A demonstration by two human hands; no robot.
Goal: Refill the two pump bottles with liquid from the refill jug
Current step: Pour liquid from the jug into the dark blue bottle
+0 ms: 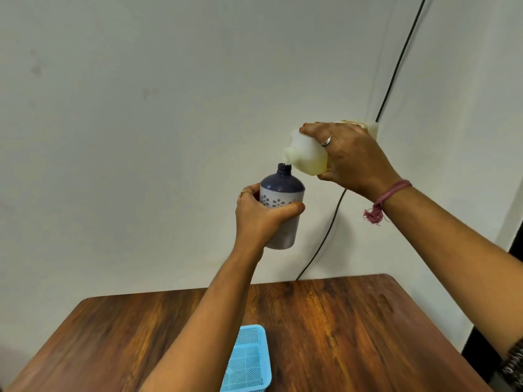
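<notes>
Left hand (261, 219) fingers grip the uncapped bottle (281, 206); right hand (349, 155) fingers grip the tilted, yellow-liquid jug (307, 155).

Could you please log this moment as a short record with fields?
left hand: grips purple pump bottle, pump off, neck open, held upright above the table
right hand: holds refill jug tipped, spout just above the bottle's neck
jug contents: yellowish liquid
pour stream: cannot tell
table: wooden table
other: blue mesh basket on the table; black cable on the wall
</notes>
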